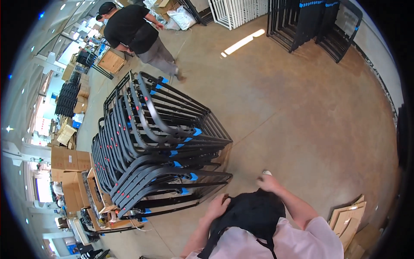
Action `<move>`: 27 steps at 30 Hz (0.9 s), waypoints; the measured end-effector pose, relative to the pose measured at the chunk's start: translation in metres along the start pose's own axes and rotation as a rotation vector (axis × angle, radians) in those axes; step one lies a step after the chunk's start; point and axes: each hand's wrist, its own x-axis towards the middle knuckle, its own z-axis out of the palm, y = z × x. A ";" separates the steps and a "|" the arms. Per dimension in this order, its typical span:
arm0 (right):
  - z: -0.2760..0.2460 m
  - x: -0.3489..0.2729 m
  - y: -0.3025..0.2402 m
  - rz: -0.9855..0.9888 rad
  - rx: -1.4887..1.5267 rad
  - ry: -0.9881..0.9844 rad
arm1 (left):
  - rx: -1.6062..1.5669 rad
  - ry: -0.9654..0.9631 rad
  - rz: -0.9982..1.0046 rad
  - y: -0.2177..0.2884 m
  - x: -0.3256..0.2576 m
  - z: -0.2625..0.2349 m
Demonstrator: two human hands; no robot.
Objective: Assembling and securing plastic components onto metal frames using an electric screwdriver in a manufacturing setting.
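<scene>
My left hand (217, 206) and my right hand (269, 182) both grip a black fabric piece (252, 213) held against my chest, low in the view. The left hand clutches its left edge, the right hand its upper right edge. Black straps hang from the fabric over my white shirt. Just left of my hands stands a tall stack of black metal chair frames (155, 142) with blue and red tags; the left hand is close to its lowest frames.
A person in a black shirt and grey trousers (138, 36) walks at the top left. More black frames (319, 23) and white racks (237, 11) lean at the back. Cardboard boxes (71, 166) line the left; flattened cardboard (349, 220) lies at the lower right. Bare concrete floor (302, 116).
</scene>
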 end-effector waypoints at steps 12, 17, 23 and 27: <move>-0.117 -0.016 0.281 0.619 0.800 0.345 | -0.163 -0.063 -0.217 0.018 0.098 0.023; -0.144 0.048 0.201 0.499 0.564 0.201 | -0.857 0.308 -0.372 0.027 0.160 -0.015; -0.206 0.162 0.071 0.348 0.334 0.065 | -1.963 0.764 -0.351 0.027 0.231 -0.104; -0.263 0.239 -0.025 0.230 0.219 -0.019 | -2.325 0.875 -0.295 0.037 0.254 -0.146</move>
